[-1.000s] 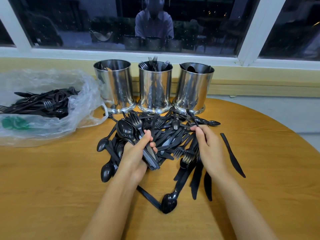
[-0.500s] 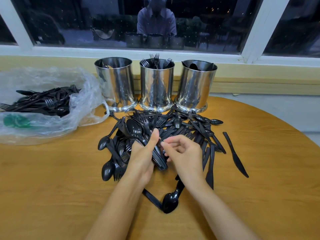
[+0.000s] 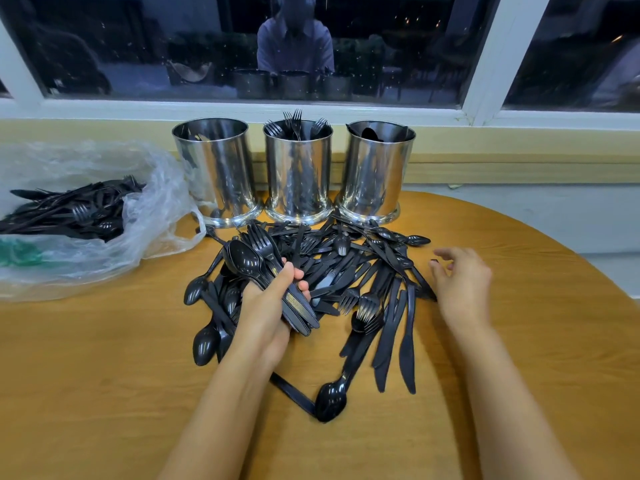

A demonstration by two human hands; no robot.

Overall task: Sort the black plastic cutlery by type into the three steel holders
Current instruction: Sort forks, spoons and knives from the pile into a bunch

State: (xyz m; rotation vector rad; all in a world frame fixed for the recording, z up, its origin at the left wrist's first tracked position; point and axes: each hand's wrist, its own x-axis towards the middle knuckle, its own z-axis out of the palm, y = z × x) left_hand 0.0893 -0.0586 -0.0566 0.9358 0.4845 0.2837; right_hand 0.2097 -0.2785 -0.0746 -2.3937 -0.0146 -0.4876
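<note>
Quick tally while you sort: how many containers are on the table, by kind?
Steel holders: 3
Plastic bag: 1
Total: 4
Loose cutlery: too tangled to count.

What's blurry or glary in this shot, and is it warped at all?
Head view: the right hand is motion-blurred at its fingertips; the left hand gripping a cutlery bundle is sharp; the steel holders show bright mirror glare; the dark window reflects the person and holders; wide-angle perspective splays the window bars.
</note>
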